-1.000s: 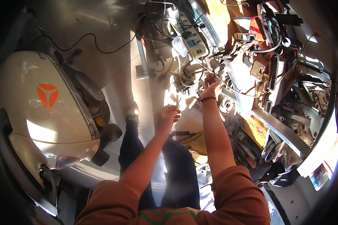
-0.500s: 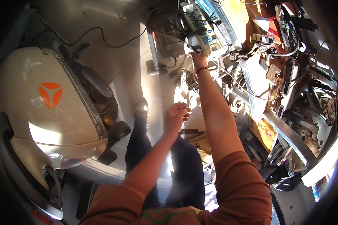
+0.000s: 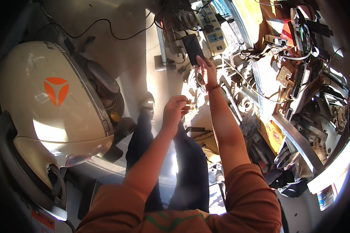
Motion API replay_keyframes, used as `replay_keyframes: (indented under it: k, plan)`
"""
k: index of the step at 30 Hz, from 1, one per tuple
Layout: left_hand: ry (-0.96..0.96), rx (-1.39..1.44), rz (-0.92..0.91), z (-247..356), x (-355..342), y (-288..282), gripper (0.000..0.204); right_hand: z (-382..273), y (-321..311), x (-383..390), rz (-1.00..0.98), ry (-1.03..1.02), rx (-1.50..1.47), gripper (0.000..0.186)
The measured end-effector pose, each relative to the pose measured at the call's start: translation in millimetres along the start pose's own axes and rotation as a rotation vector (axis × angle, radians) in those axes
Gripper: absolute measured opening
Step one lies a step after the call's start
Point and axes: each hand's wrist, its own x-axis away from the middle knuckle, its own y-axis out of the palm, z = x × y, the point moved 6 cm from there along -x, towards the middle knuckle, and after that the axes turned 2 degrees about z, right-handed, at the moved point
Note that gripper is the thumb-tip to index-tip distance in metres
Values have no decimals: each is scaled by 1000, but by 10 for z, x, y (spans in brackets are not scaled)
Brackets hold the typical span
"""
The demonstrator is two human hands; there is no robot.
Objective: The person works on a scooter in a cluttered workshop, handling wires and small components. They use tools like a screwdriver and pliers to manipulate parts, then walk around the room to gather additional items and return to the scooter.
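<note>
My right hand point(image 3: 207, 72), with a beaded bracelet at the wrist, is closed on the bottom end of a black phone point(image 3: 191, 46), held just left of a cream power strip point(image 3: 212, 29) with several blue sockets and plugs. Lower and to the left, my left hand point(image 3: 175, 108) has its fingers curled around something small that I cannot make out. Cables and jumbled metal parts point(image 3: 231, 85) lie beyond and beside my hands.
A cream scooter point(image 3: 35, 105) with an orange emblem fills the left side. The right side holds heaped tools, metal rails point(image 3: 297, 141), a yellow box point(image 3: 272, 134) and a red object point(image 3: 287, 33). A black cord point(image 3: 111, 31) crosses the floor point(image 3: 128, 66) above my feet.
My right hand moved up to the power strip and now holds the black phone, drawn slightly down toward me. My left hand rose a little. The view has shifted slightly.
</note>
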Motion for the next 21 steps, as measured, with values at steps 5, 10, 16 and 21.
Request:
replay_keyframes:
  k: [5, 10, 16, 21]
  plan:
    - [34, 22, 30, 67, -64, -1, 20, -42, -18, 345, -273, 163, -296, 16]
    - [186, 15, 124, 290, -65, 43, 33, -450, 220, 826, -419, 185, -289, 24]
    - [252, 152, -16, 400, -241, 168, 39, -153, 29, 956, -486, 206, 133, 40]
    - [231, 228, -41, 351, -291, 142, 32, -209, -107, 1052, -343, 153, 198, 35]
